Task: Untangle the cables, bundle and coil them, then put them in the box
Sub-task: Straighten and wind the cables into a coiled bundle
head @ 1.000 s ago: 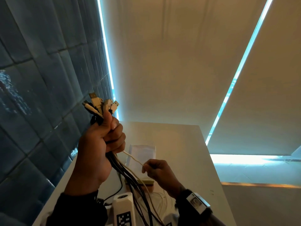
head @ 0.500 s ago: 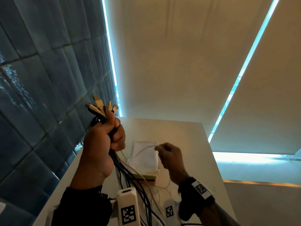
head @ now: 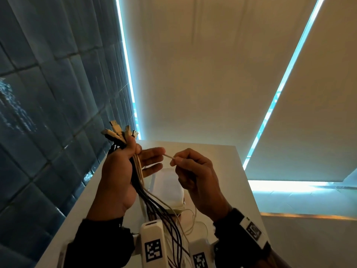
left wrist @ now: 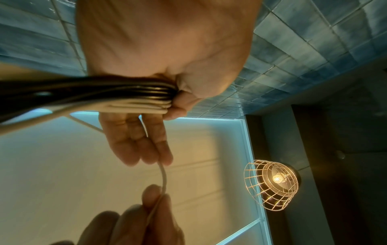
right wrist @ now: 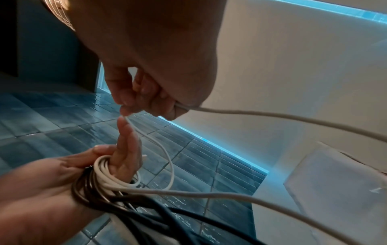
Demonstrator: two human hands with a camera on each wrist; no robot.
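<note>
Cables, a bundle of black and cream-white cords [head: 137, 171], run up through the left hand [head: 119, 175], where the thumb clamps them against the palm just below their metal-tipped plugs [head: 119, 132], which fan out above the fist. The other fingers [head: 152, 154] of that hand are stretched out straight toward the right hand rather than wrapped round the bundle. Below the palm the cords hang loose and spread down to the white table [head: 222, 157]. 1 thin cream-white cable [head: 168, 156] leaves the bundle, passes along the outstretched left fingers and ends between thumb and forefinger of the right hand [head: 195, 175], which pinches it; the remaining right fingers are curled in. Under both hands a pale, soft-looking box [head: 170, 188] rests on the table.
</note>
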